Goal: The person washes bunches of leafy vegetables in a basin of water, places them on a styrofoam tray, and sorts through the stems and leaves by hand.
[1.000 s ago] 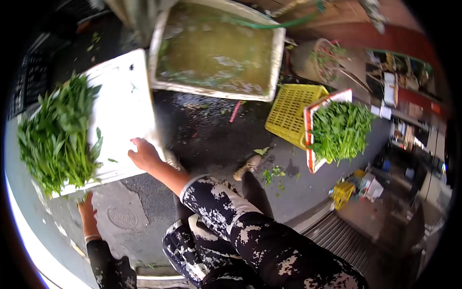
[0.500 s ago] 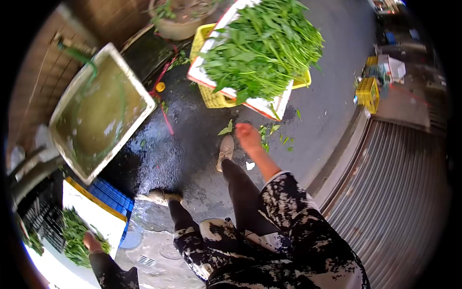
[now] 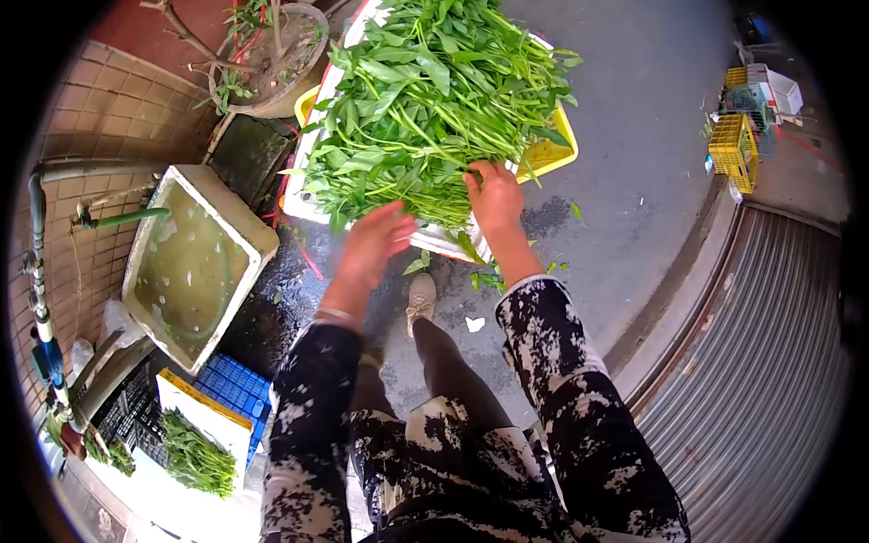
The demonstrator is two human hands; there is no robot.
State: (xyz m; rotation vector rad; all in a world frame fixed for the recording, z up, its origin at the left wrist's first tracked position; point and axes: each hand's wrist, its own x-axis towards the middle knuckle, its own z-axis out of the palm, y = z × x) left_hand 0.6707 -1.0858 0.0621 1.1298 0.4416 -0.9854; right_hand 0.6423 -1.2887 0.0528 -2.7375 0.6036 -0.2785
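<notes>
A thick heap of bright green, long-stemmed leafy vegetables [image 3: 425,118] lies on a flat white foam piece with a reddish edge [image 3: 303,206], the leaves broad, pointed and glossy, the stems slim and smooth. Beneath the foam, the rounded rim of a yellow plastic crate [image 3: 563,149] shows, all of it on dark grey, partly wet paving [image 3: 634,118].

The right hand [image 3: 496,197] is at the near edge of the heap, its fingers bent and touching the stem side; whether it has any stems pinched, I cannot tell. The left hand [image 3: 369,246] (a little blurred) is partly open, fingers loosely spread and slightly curved, with nothing visible in its hold, just beside the heap's near edge.

To the left sits a rectangular, thick-walled off-white trough [image 3: 253,237] of murky greenish water, a smooth green hose [image 3: 134,217] at its rim. A round, rough-rimmed planter [image 3: 306,77] holds soil and woody stems. Lower down, a smaller green leafy bundle [image 3: 197,460] rests on a white surface near a blue latticed plastic crate [image 3: 231,387].
</notes>
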